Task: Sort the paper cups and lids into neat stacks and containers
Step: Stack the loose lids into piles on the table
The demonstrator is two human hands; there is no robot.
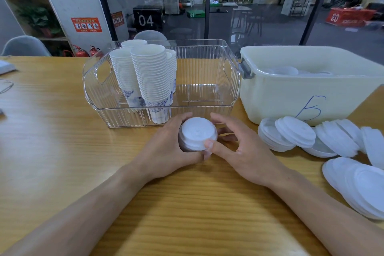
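Lid stack: sitting on the table just in front of the clear bin, between both hands.
Left hand: curling round the stack, gripping it.
Right hand: thumb pressing the rim, fingers spread, seemingly steadying rather than clamping.
Risk: stack fanning or toppling under uneven squeezing; sleeve-side sweep knocking the loose lids lying near.
Room: open tabletop lying toward the body; cream tub waiting right, cup stacks crowding the bin's left.
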